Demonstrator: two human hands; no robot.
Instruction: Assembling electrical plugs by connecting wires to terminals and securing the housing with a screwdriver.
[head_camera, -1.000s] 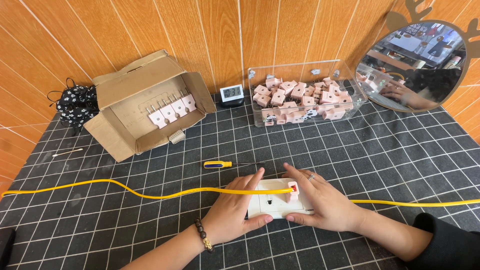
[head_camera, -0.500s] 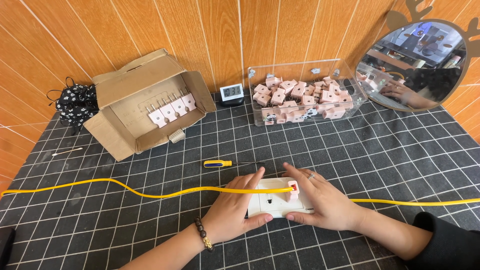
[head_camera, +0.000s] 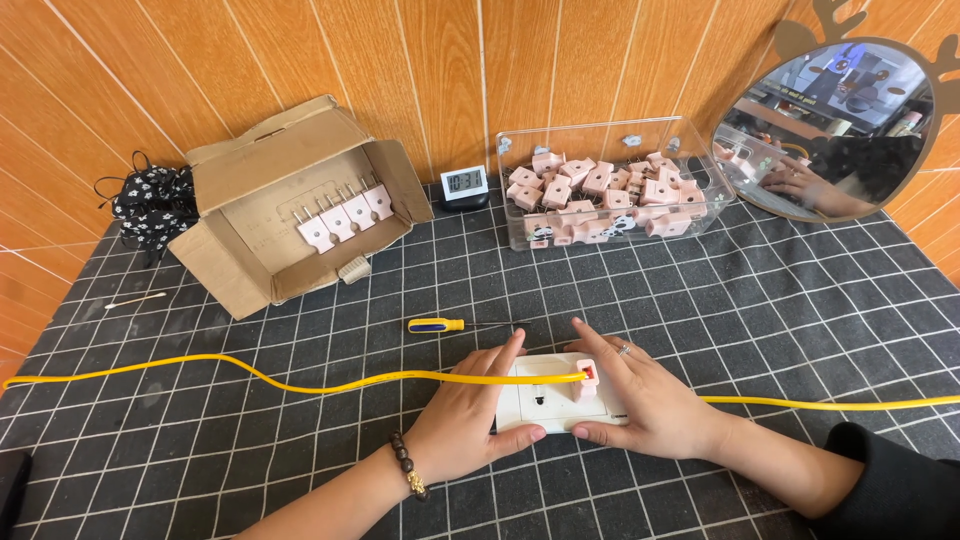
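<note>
A white socket panel (head_camera: 545, 402) lies on the black grid mat, held between both my hands. My left hand (head_camera: 465, 418) grips its left edge, index finger stretched over the top. My right hand (head_camera: 648, 402) clasps its right side. A pink plug (head_camera: 584, 381) is seated in the panel, with a yellow cable (head_camera: 250, 376) running from it to the left. Another stretch of yellow cable (head_camera: 830, 404) leaves to the right behind my right wrist.
A yellow-and-blue screwdriver (head_camera: 440, 325) lies just beyond the panel. An open cardboard box (head_camera: 290, 205) with several pale plugs stands at the back left, a clear bin (head_camera: 610, 190) of pink plugs at the back centre, a small clock (head_camera: 464, 185) between them, a round mirror (head_camera: 830, 125) at right.
</note>
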